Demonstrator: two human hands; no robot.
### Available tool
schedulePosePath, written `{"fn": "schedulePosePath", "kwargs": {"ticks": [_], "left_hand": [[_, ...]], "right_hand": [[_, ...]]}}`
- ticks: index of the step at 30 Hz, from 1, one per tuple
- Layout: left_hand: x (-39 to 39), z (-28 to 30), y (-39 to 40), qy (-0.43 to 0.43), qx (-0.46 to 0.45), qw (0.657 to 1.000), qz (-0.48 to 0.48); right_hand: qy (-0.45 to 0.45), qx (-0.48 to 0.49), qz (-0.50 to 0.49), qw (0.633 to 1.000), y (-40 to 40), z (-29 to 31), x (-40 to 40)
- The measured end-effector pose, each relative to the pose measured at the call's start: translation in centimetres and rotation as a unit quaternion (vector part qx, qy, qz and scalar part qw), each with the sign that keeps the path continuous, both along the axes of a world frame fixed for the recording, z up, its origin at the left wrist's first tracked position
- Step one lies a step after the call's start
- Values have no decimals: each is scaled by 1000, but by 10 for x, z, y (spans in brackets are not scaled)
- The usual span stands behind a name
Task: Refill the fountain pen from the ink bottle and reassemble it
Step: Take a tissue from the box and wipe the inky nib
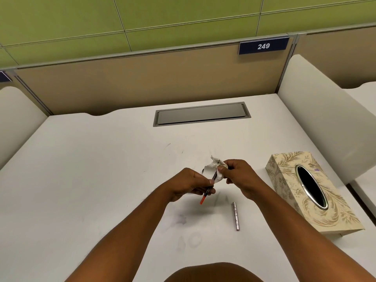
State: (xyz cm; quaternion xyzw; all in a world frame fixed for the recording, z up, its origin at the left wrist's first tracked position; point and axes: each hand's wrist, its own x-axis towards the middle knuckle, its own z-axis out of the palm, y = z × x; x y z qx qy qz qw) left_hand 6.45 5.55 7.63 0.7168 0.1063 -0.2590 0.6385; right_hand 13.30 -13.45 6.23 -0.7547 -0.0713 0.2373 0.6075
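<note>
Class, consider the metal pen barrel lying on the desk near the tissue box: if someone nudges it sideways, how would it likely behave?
The metal pen barrel looks round and slim, so it would probably roll across the smooth desk. It seems rigid, unlikely to bend. Its shiny surface may be slippery to pinch.

Floral tissue box [311, 192] at the desk's [101, 159] right edge, grey cable hatch [201, 114] — sign [263, 46] reading 249

Pen [208, 189] nib end hidden inside crumpled tissue [213, 169]; ink bottle mostly hidden.
</note>
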Motion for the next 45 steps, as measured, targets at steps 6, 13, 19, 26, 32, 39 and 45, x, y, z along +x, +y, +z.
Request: {"fn": "schedulePosePath", "kwargs": {"ticks": [6,13,19,26,32,39,45], "left_hand": [[-1,2,1,-15,33,999,20],[-8,-2,13,-15,-22,998,49],[-10,0,6,-4,-69,995,73],[-9,3,2,0,-87,993,85],[-5,12,-9,-10,-76,995,64],[-5,9,-6,-6,-61,996,62],[-6,5,1,-2,-60,996,64]], "right_hand": [[11,42,-72,996,-2,4,-3],[170,213,-194,942,-9,11,2],[257,310,-200,893,-14,13,-2],[298,357,-221,857,-14,6,-3],[267,290,-177,902,-4,3,-9],[181,210,-127,952,1,7,-14],[210,248,-69,943,-4,14,-13]]}}
